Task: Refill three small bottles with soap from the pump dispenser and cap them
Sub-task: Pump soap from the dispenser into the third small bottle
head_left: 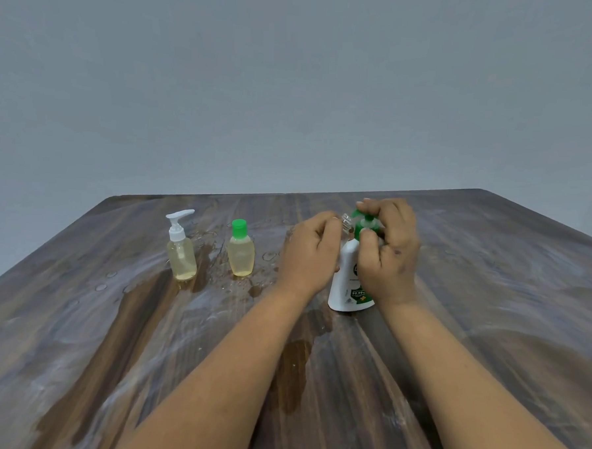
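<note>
Fingers [374,208] of my right hand [389,253] curl over the green pump head [365,221] of the upright soap dispenser [348,278]; my left hand [312,252] grips, apparently, a small clear bottle [346,223], neck just left of the spout, toward the table's [487,337] far edge.

Your left hand [312,251] covers nearly all of the small clear bottle [347,223] right of centre; only its threaded neck shows, so its fill level cannot be told. Your right hand [387,251] hides much of the pump dispenser [348,278] head and label, whose print is unreadable. The table [75,350] and both your forearms are cut off at the bottom edge.
</note>
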